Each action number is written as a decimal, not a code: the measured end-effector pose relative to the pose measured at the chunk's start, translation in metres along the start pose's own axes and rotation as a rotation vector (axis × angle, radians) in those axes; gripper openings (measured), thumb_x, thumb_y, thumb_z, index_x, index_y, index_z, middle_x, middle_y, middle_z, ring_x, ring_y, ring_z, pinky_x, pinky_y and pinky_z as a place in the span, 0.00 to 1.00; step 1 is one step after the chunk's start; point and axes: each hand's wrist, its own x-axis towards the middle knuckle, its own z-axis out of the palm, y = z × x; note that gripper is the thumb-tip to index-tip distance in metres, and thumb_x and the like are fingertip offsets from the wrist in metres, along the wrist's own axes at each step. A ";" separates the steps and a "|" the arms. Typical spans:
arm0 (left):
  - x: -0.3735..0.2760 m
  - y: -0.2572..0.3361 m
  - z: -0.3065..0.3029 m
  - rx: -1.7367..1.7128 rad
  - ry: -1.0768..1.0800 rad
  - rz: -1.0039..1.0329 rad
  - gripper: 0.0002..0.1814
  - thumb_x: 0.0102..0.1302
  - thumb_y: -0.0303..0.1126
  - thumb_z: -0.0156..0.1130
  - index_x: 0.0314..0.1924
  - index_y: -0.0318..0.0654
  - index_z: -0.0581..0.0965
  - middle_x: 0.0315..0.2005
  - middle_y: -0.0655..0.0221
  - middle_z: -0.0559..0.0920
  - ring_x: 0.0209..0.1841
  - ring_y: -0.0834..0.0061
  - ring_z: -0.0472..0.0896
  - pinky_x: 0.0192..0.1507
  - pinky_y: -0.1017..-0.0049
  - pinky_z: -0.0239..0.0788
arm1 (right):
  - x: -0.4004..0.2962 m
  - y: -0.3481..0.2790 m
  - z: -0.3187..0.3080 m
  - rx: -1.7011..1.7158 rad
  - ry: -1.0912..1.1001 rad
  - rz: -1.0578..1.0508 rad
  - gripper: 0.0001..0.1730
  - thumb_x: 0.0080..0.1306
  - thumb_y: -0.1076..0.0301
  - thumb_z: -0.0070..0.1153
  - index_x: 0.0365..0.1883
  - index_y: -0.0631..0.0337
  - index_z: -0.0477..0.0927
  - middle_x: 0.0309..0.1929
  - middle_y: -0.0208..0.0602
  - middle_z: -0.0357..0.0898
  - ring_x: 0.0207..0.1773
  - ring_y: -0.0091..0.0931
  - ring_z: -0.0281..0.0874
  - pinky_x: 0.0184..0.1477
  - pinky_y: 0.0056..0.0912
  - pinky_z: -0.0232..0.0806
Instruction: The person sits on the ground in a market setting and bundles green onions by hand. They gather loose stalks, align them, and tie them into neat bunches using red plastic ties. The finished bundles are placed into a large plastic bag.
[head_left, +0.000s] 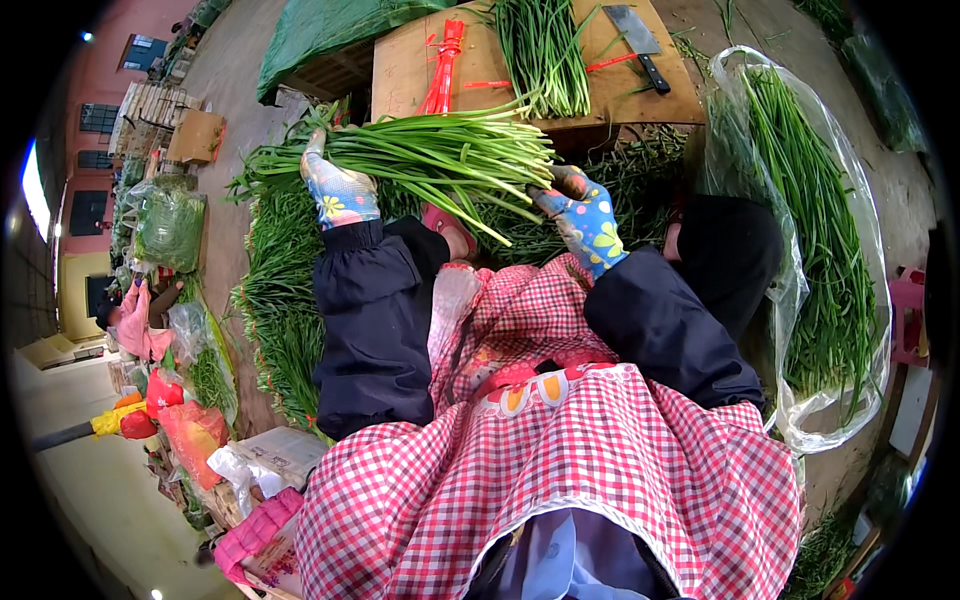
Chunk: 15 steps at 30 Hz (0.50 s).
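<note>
My left hand, in a blue flowered work glove, grips the leafy end of a bunch of green garlic chives. The bunch lies crosswise in front of me, pale stem ends to the right. At those ends is my right hand, gloved alike, its fingertips touching a few stems; whether they pinch them is unclear. Beyond, on a wooden board, lie another pile of chives, a bundle of red ties, loose red strips and a cleaver with a black handle.
Tied chive bunches are stacked to my left. An open clear plastic bag full of chives stands at right. Loose greens lie under the board's near edge. A green tarp covers a crate at upper left. A person in pink sits far left.
</note>
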 end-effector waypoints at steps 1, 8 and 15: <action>0.003 -0.002 -0.003 -0.001 -0.012 0.011 0.09 0.60 0.35 0.52 0.34 0.35 0.69 0.27 0.63 0.75 0.29 0.67 0.75 0.38 0.67 0.70 | 0.000 -0.001 -0.001 0.009 0.005 0.029 0.16 0.57 0.72 0.59 0.44 0.66 0.77 0.37 0.31 0.76 0.39 0.19 0.73 0.43 0.20 0.65; 0.022 -0.016 -0.039 -0.037 0.074 -0.035 0.10 0.58 0.37 0.53 0.31 0.38 0.70 0.27 0.65 0.75 0.31 0.66 0.75 0.38 0.65 0.70 | -0.007 -0.014 -0.016 0.612 -0.218 0.226 0.10 0.59 0.65 0.58 0.33 0.63 0.76 0.35 0.34 0.76 0.38 0.27 0.73 0.43 0.31 0.65; 0.028 -0.010 -0.049 -0.119 0.093 -0.081 0.11 0.58 0.39 0.52 0.30 0.39 0.71 0.27 0.66 0.75 0.31 0.68 0.75 0.37 0.66 0.69 | -0.032 -0.033 -0.058 0.633 -0.797 -0.060 0.14 0.60 0.55 0.57 0.30 0.57 0.77 0.25 0.35 0.67 0.38 0.32 0.68 0.44 0.40 0.61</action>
